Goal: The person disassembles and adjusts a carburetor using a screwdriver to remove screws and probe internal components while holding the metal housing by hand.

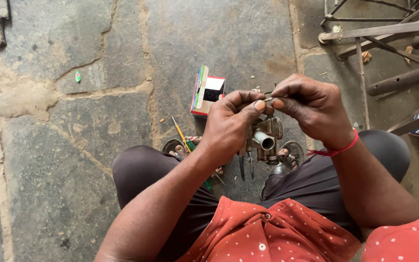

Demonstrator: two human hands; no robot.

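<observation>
1. Work in hand. The left hand (231,127) is wrapped closed around a grey cast-metal carburettor body with a short round tube mouth (264,139), holding it up above the person's lap, in front of the knees and clear of the floor.

2. Fine grip. The right hand (311,107), with a red thread band at the wrist (334,150), is pinched shut, thumb against forefinger, on a small slim metal pin-like part (269,100) at the top of the carburettor body. The left thumb touches the same part from the other side. Whether the part is threaded cannot be made out.

3. Step, as judged. This looks like a small fitting being seated in, or drawn out of, the top of the body; which of the two cannot be told. Either way the next move appears to call for a steady left-hand hold and a light, straight pinch or twist, since so small a part could easily slip and be lost on the floor.

4. Things near. A screwdriver with a yellow shaft and green handle (184,139) lies by the left knee. Dark slim metal tools (246,165) lie on the floor beneath the carburettor body. A small open cardboard box, red, white and green (206,91), stands just beyond the hands.

5. Surface and room. The floor is of large grey stone slabs with pale, worn joints (64,145). At upper right lies a heap of rusty metal bars and pipes (389,43). The person sits low, in dark trousers and a red dotted shirt.
</observation>
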